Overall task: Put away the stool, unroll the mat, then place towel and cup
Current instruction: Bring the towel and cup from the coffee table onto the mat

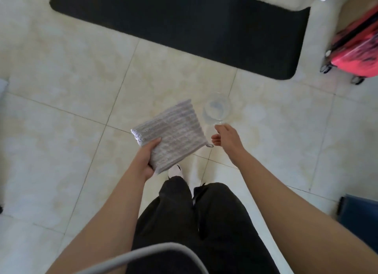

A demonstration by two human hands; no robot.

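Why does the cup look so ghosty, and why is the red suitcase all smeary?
Head view: the cup is clear glass, so the pale floor shows through and only its rim stands out; the suitcase sits at the wide lens's edge, stretched and motion-blurred; daylight is soft, with faint glare on the tiles and no hard shadows; the towel stays fairly sharp.

We can't see the black flat floor mat's (180,26) far edge, cut by the top border. Red hard-shell suitcase (357,48) is cropped right and blurred. Clear glass cup (216,110) handle is hidden by the right hand (226,137).

Home: tiled floor (71,73), suitcase (356,48)
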